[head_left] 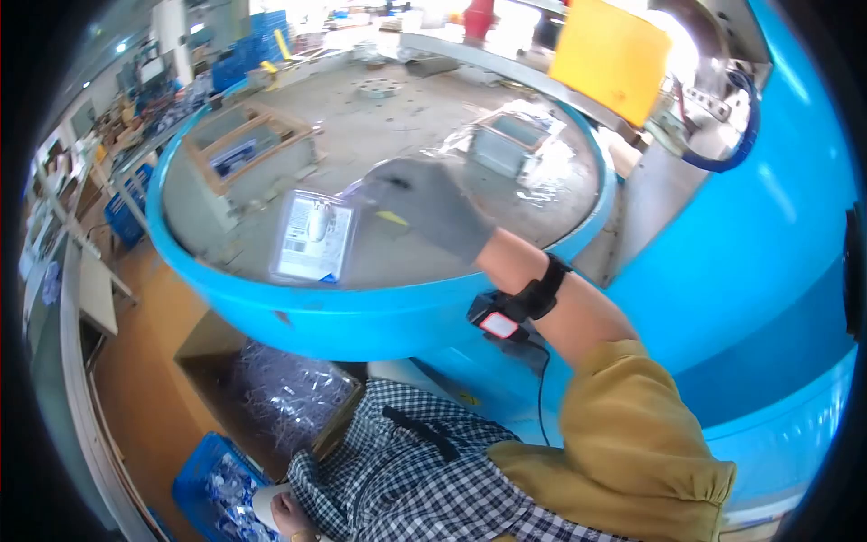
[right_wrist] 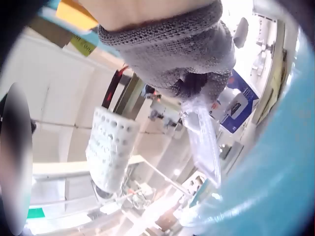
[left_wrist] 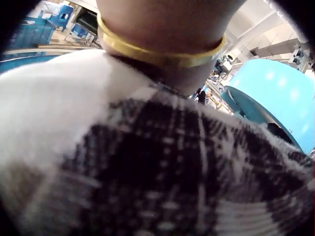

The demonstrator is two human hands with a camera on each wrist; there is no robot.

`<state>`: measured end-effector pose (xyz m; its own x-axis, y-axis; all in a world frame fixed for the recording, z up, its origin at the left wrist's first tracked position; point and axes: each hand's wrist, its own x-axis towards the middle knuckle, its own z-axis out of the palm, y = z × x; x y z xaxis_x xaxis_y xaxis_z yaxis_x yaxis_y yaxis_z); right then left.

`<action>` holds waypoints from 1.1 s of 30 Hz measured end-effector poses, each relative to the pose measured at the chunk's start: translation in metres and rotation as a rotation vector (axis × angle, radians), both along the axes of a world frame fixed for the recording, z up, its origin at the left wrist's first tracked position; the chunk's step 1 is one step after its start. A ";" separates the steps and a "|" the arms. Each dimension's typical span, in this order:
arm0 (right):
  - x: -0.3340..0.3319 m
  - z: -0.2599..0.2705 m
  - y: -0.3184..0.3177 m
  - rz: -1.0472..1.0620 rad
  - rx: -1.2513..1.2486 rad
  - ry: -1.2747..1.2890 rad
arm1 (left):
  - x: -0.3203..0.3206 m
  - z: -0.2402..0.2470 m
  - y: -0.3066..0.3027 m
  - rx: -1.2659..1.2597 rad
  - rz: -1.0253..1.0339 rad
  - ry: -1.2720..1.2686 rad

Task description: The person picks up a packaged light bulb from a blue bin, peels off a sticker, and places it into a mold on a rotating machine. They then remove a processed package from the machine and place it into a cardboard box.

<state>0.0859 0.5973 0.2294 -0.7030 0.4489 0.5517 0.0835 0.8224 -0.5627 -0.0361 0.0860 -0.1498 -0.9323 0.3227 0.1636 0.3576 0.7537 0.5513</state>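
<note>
In the head view the right hand, in a grey glove, pinches the edge of a clear plastic package above the round table. A printed card and a white item show through the plastic. From the right wrist view, the gloved hand has curled fingers at the clear plastic, and a blue printed card shows beside them. Low in the head view, the left hand is beside a white item and the checkered apron; its fingers are too unclear to read.
A blue-rimmed round table carries a wooden-edged box and a grey box. Below stand a cardboard box of clear plastic and a blue crate of scraps. A yellow panel is at upper right.
</note>
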 end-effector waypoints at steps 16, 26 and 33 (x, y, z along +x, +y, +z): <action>0.006 0.035 -0.138 0.577 -0.119 -0.020 | 0.033 0.320 0.200 0.702 -0.531 0.404; -0.045 -0.036 -0.224 0.994 -0.480 -0.195 | 0.034 0.255 0.140 0.814 -0.288 0.013; -0.066 -0.058 -0.206 0.541 -0.058 -0.193 | 0.031 0.243 0.103 1.154 -0.099 -0.432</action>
<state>0.0201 0.3918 0.1716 -0.9265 0.0235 0.3756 -0.2344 0.7448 -0.6248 -0.0048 0.1894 0.0934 -0.9603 0.2659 0.0845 0.0093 -0.2721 0.9622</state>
